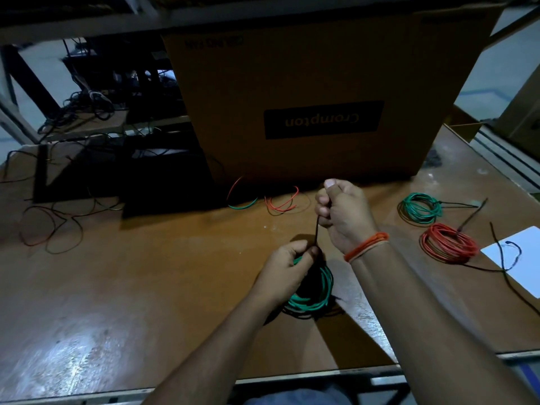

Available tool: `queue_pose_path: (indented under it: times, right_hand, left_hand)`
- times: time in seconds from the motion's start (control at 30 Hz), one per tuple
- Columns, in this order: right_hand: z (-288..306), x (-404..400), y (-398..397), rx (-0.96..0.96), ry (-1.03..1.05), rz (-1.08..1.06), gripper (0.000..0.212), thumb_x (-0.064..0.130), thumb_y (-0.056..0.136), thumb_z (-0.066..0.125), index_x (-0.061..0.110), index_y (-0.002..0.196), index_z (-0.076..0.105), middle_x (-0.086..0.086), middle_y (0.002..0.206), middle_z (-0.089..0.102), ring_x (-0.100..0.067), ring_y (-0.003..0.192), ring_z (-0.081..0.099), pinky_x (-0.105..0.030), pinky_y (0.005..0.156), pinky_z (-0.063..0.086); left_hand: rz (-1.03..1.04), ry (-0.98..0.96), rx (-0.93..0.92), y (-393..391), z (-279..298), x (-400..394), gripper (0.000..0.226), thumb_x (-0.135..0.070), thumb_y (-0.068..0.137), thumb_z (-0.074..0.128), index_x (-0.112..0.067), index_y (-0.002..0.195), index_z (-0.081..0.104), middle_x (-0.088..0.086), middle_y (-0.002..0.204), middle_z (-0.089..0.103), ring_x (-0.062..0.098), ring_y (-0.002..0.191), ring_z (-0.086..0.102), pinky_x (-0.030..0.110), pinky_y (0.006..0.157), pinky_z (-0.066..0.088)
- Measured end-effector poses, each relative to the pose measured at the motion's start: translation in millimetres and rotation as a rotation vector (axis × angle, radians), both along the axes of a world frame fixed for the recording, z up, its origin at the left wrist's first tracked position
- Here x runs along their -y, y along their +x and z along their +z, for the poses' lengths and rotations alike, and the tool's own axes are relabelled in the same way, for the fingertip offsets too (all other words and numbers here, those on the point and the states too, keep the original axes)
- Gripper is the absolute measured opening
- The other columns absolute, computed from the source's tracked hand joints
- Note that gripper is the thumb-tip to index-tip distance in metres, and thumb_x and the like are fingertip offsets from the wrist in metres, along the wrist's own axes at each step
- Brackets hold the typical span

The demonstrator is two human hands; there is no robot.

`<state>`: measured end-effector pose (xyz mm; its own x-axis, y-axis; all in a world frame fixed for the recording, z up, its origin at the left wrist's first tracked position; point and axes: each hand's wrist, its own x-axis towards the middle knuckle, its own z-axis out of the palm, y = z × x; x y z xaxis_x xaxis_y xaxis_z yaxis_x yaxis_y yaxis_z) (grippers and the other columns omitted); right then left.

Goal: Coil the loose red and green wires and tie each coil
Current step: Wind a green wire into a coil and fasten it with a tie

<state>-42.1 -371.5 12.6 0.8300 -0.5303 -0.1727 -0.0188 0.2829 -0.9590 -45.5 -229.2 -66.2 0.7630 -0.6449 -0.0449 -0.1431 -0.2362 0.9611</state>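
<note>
My left hand [287,268] grips the top of a green wire coil [314,296] that rests on the brown table [146,273]. A black cable tie [316,230] rises from the coil, and my right hand [340,211] holds its upper end in a fist, pulled taut. At the right lie a tied green coil [420,211] and a tied red coil [448,243], each with a black tie tail sticking out. Short loose red and green wire pieces [277,201] lie near the box.
A large cardboard box [321,92] stands at the back of the table. A white sheet [523,258] with black ties on it lies at the right edge. Thin dark wires [52,226] sprawl at the left beside a black object [79,171].
</note>
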Motion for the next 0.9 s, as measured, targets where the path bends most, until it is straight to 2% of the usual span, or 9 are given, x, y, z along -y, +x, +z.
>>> queue_pose_path:
  times: [0.07,0.13,0.23,0.3,0.5,0.63,0.77,0.83,0.9]
  right_hand:
    - [11.8,-4.0,-1.5,0.076,0.003,-0.030,0.019,0.016,0.110,0.038,0.016,0.096,0.052,0.006,0.059,0.045,-0.007,0.045,0.036,-0.019,0.041,0.027]
    - [22.7,-15.2,-8.9,0.152,-0.044,-0.020,0.021,0.014,0.109,0.040,0.015,0.092,0.051,0.007,0.057,0.045,-0.008,0.045,0.035,-0.020,0.043,0.027]
    - [28.5,-41.1,-26.9,0.203,-0.192,0.020,0.022,0.016,0.108,0.042,0.016,0.088,0.052,0.006,0.057,0.046,-0.011,0.049,0.039,-0.028,0.049,0.033]
    - [25.7,-53.1,-37.0,0.207,-0.338,0.028,0.020,0.019,0.108,0.044,0.017,0.090,0.054,0.002,0.060,0.050,-0.014,0.052,0.044,-0.035,0.052,0.038]
    - [25.7,-47.2,-47.7,0.297,-0.549,0.101,0.012,0.017,0.108,0.045,0.014,0.101,0.054,-0.003,0.069,0.062,-0.028,0.061,0.061,-0.045,0.056,0.053]
    - [16.4,-10.2,-37.2,0.093,-0.436,-0.024,0.019,0.031,0.106,0.048,0.017,0.116,0.057,0.002,0.097,0.074,-0.011,0.093,0.070,-0.040,0.084,0.060]
    - [-13.0,14.8,-55.9,-0.183,-0.476,0.027,0.049,0.067,0.086,0.056,0.028,0.114,0.064,0.006,0.106,0.072,-0.012,0.102,0.068,-0.050,0.093,0.058]
    - [-26.8,15.7,-74.0,-0.213,-0.502,0.088,0.045,0.061,0.086,0.063,0.026,0.112,0.071,0.006,0.102,0.076,-0.006,0.098,0.070,-0.043,0.091,0.060]
    - [-34.7,19.9,-94.3,-0.210,-0.589,0.022,0.028,0.040,0.094,0.068,0.024,0.117,0.073,0.012,0.103,0.075,0.006,0.098,0.068,-0.027,0.089,0.059]
  left_hand:
    - [0.042,0.058,0.078,6.4,-1.8,-0.2,0.025,-0.038,0.104,0.052,-0.028,0.091,0.070,-0.005,0.086,0.073,0.007,0.086,0.070,0.033,0.072,0.057]
    - [0.082,0.046,0.121,12.8,1.9,2.5,0.023,-0.029,0.105,0.053,-0.029,0.090,0.070,-0.004,0.086,0.074,0.004,0.080,0.071,0.027,0.068,0.057]
    - [0.164,-0.004,0.187,24.7,14.8,5.2,0.032,-0.009,0.101,0.059,-0.024,0.073,0.061,-0.007,0.068,0.062,-0.012,0.061,0.057,0.008,0.057,0.042]
    - [0.193,0.074,0.306,32.2,16.1,6.2,0.045,-0.007,0.095,0.062,-0.032,0.060,0.047,-0.012,0.053,0.051,-0.015,0.055,0.050,0.011,0.053,0.034]
    - [0.190,-0.119,0.087,34.7,9.5,9.8,0.034,-0.018,0.097,0.056,-0.023,0.064,0.056,-0.011,0.056,0.052,0.001,0.056,0.045,0.022,0.052,0.033]
    - [0.204,-0.131,-0.175,32.5,1.4,10.0,0.032,-0.024,0.107,0.050,-0.003,0.095,0.070,-0.006,0.061,0.047,0.003,0.048,0.038,0.022,0.047,0.030]
    - [0.141,-0.280,-0.356,20.7,13.6,24.5,0.029,-0.027,0.107,0.049,-0.014,0.097,0.073,-0.005,0.064,0.043,0.006,0.048,0.028,0.018,0.042,0.022]
    - [0.101,-0.293,-0.343,16.5,19.6,37.1,0.029,-0.027,0.107,0.049,-0.015,0.094,0.072,-0.004,0.064,0.041,0.005,0.047,0.029,0.017,0.041,0.024]
    - [0.025,-0.249,-0.276,10.4,21.9,50.7,0.029,-0.028,0.107,0.048,-0.017,0.096,0.073,-0.005,0.064,0.042,0.005,0.047,0.029,0.020,0.042,0.024]
